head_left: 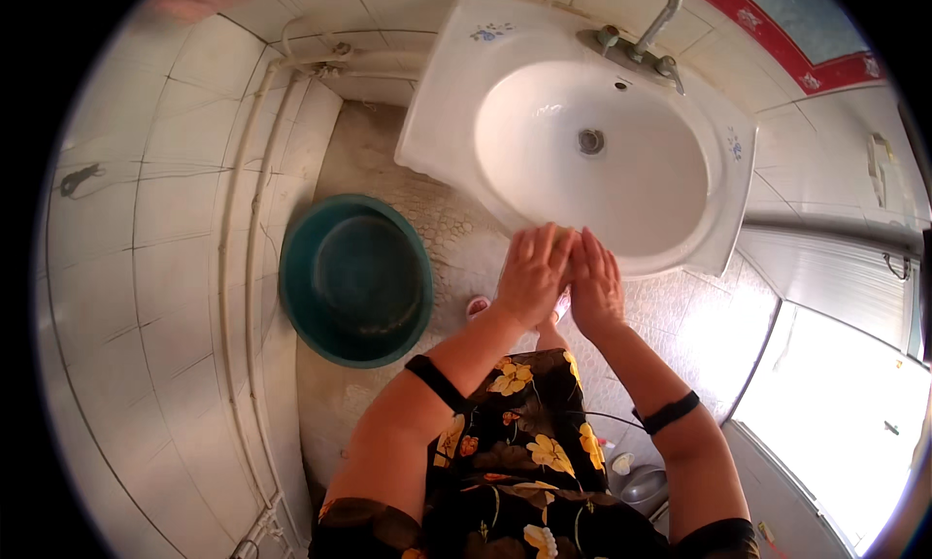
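The left hand (pixel 532 275) and right hand (pixel 596 282) come together at the fingertips above the front rim of the white sink (pixel 607 204), palms turned down, fingers bent. Whether they grasp something small between them cannot be told; the fingers hide it. A black band (pixel 439 384) circles the left arm, and another dark strap (pixel 670 412) the right. The sink lies just beyond the hands, its drain (pixel 591 141) uncovered in the bowl and a metal faucet (pixel 658 25) at its back edge. To the left, apart from the hands, a round green tub (pixel 359 268) stands on the floor (pixel 364 156). Pale pipes (pixel 257 209) run along the tiled wall (pixel 175 209) beyond it.
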{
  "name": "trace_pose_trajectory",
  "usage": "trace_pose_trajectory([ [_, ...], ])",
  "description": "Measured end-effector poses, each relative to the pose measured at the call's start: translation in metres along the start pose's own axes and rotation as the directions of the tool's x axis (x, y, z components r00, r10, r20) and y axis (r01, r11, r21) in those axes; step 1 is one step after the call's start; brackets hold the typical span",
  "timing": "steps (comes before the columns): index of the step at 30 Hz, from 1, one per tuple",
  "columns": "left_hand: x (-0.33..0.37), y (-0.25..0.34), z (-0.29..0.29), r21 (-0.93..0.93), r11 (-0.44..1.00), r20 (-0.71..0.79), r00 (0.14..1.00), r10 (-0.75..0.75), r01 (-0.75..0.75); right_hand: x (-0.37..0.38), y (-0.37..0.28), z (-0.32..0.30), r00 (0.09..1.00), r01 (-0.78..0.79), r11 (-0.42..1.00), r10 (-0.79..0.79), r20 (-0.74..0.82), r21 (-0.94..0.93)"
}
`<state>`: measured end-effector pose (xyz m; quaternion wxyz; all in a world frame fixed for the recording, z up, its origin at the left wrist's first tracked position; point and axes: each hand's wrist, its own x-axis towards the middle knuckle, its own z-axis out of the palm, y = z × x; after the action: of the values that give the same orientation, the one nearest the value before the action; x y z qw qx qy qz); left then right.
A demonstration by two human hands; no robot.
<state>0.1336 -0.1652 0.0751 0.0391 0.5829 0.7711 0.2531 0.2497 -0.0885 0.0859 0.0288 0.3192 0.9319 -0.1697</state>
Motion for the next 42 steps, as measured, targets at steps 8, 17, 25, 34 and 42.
trace_pose_trajectory([
  [8, -0.015, 0.007, 0.013, 0.091, 0.994, -0.004, 0.998, -0.06, 0.06, -0.008, 0.005, 0.009, 0.982, 0.156, 0.98, -0.14, -0.125, 0.121],
  [17, 0.059, 0.117, 0.092, -0.044, 0.998, 0.078, 0.995, 0.055, -0.052, -0.041, 0.143, -0.035, 0.994, -0.064, 0.998, 0.065, -0.09, 0.018],
  [25, 0.142, 0.139, 0.111, -0.108, 0.994, 0.053, 0.999, -0.005, 0.01, 0.063, 0.183, -0.139, 0.978, -0.082, 0.978, 0.116, -0.174, 0.192],
  [34, 0.106, 0.099, 0.069, -0.164, 0.981, 0.313, 0.949, -0.051, 0.107, 0.233, 0.023, -0.2, 0.999, 0.0, 0.332, -0.042, 0.015, 0.943],
  [42, 0.096, 0.028, 0.038, -0.202, 0.964, 0.272, 0.956, -0.112, 0.171, 0.311, -0.02, -0.202, 0.993, -0.028, 0.108, 0.113, 0.016, 0.994],
])
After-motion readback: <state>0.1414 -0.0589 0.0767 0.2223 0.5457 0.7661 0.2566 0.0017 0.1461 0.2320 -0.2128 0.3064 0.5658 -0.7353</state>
